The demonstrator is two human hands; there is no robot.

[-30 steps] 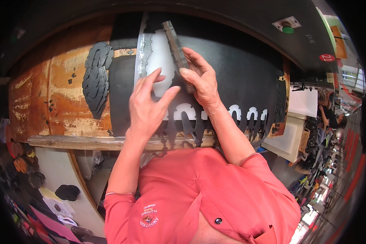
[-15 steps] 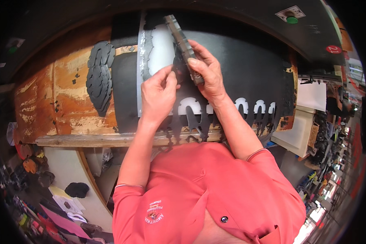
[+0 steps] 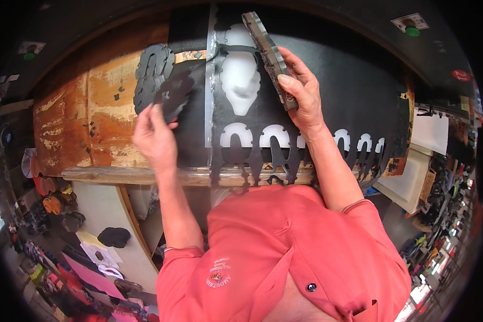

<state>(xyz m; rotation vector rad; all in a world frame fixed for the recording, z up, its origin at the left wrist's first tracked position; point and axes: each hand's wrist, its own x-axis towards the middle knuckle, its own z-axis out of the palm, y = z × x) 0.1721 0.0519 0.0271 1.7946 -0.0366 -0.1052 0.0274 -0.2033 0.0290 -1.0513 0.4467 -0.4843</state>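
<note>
On the worn wooden workbench (image 3: 112, 112), a black sheet of rubbery material (image 3: 338, 102) lies spread out, its near edge hanging over the bench front in a fringe of scalloped offcuts where rows of shapes have been punched away. One fresh sole-shaped hole (image 3: 240, 80) shows pale beneath the sheet, and it sits just beside the cutting die (image 3: 269, 53), a long steel-edged form tipped up on its side. The right hand (image 3: 301, 94) wraps that die, fingers curled around its near end and thumb across the top, apparently holding it tilted clear of the opening so the cut can be reached. The left hand (image 3: 154, 134) is out over the bare bench, pinching a black sole-shaped cutout (image 3: 173, 95) between fingertips and thumb, the piece raised flat and angled toward a stack of like cutouts (image 3: 151, 75) resting at the sheet's left edge; that stack seems to be where finished pieces collect. Below, a bin of dark scraps (image 3: 64, 212) stands near the floor.
</note>
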